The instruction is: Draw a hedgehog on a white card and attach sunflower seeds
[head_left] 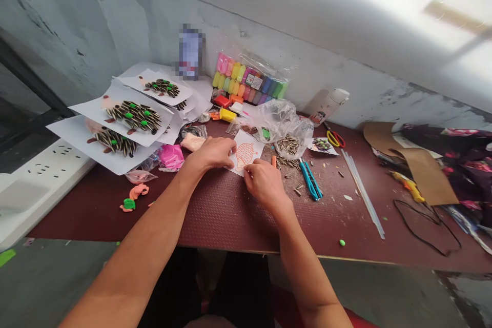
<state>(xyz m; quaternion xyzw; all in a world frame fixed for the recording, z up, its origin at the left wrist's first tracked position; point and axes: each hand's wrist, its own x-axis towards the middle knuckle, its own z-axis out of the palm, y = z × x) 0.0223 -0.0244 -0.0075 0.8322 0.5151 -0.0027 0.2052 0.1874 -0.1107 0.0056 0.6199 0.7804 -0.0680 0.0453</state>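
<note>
A small white paper card (pixel 257 144) with an orange line drawing of a hedgehog lies on the dark red table. My left hand (pixel 216 154) has its fingers curled at the card's left edge, holding it. Over the card's lower right corner, my right hand (pixel 266 183) is closed in a pinch against the drawing; whatever its fingertips hold is hidden. Just right of the card are an orange stick (pixel 274 161), a heap of sunflower seeds (pixel 288 145) in a clear plastic bag, and a teal utility knife (pixel 310 180). Pale pink clay (pixel 192 142) sits behind my left wrist.
Finished seed hedgehog sheets (pixel 134 118) are stacked at the left beside a white power strip (pixel 42 179). Coloured clay packs (pixel 249 79) lean on the wall. Rightward lie scissors (pixel 335 138), clear glue sticks (pixel 363 192), a yellow glue gun (pixel 409 187) and its black cord.
</note>
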